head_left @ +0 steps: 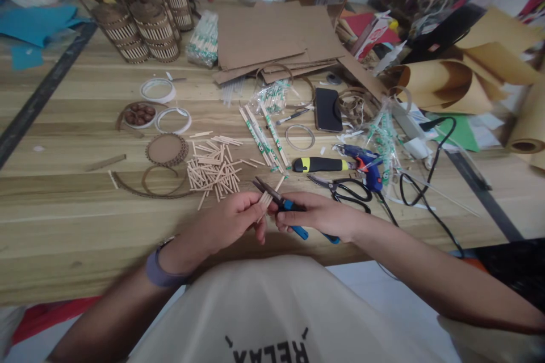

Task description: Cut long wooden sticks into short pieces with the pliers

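Observation:
Near the table's front edge, my left hand [240, 218] pinches a few thin wooden sticks [265, 199] that point up and to the right. My right hand [313, 215] is wrapped round blue-handled pliers or cutters [288, 204]. Their dark jaws are parted and lie at the sticks, just beyond my left fingertips. A heap of short cut sticks [214, 170] lies just beyond my left hand. Longer sticks in green-printed wrappers [259, 139] lie past the tool. Whether the jaws touch the sticks is too small to tell.
Right of centre lie a yellow-black knife [321, 165], black scissors [351, 189], a blue glue gun [366, 161] with its cord and a phone [328, 109]. A round cardboard piece [166, 149] and tape rolls [158, 90] are left. Cardboard sheets [272, 34] and woven lanterns [155, 31] stand behind.

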{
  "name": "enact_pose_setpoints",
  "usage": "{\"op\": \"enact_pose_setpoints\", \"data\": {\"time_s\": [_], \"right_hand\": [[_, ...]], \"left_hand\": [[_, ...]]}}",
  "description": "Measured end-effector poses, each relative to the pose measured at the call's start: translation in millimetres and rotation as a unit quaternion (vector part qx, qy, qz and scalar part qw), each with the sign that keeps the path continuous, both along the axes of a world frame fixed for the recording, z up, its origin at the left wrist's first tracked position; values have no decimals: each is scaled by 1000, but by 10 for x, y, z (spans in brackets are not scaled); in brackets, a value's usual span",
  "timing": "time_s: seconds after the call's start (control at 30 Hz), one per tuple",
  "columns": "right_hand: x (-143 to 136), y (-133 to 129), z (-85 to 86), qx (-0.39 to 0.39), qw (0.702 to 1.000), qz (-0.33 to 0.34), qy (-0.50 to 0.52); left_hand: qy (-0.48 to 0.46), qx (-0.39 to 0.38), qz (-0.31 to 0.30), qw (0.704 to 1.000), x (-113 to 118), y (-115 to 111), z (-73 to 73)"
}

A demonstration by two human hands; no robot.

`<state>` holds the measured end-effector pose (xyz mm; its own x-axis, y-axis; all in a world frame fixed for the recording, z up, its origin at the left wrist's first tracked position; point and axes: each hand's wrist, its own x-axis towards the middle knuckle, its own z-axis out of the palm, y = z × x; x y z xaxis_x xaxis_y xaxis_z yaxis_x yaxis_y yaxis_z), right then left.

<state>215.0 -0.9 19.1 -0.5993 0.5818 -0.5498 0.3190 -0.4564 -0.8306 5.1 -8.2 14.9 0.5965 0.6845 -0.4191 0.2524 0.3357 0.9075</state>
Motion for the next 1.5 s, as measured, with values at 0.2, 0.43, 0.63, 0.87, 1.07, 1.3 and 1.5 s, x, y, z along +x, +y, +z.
{"op": "enact_pose_setpoints", "data": {"time_s": [0.2,0.43,0.63,0.87,1.07,1.3,1.5], "right_hand": [[-14,-16,12,-29,999,-6,20],[-19,-22,-42,6,1000,-6,23],[-26,-33,-81,69,997,8,-23],[38,9,-72,144,988,36,-33],[218,121,88,387,866,-91,-303],[-59,167,22,532,804,46,-261],[-149,150,-102,517,784,86,-333]], "left_hand": [[-35,-53,19,998,3,-11,-15],[-98,-107,50,988,36,-20,-50],[-96,-97,57,989,69,-35,-107],[-50,-28,52,997,-30,14,-120],[106,126,20,986,-193,119,1],[258,239,-31,936,-34,55,13],[362,329,-71,869,5,21,-92]]}}
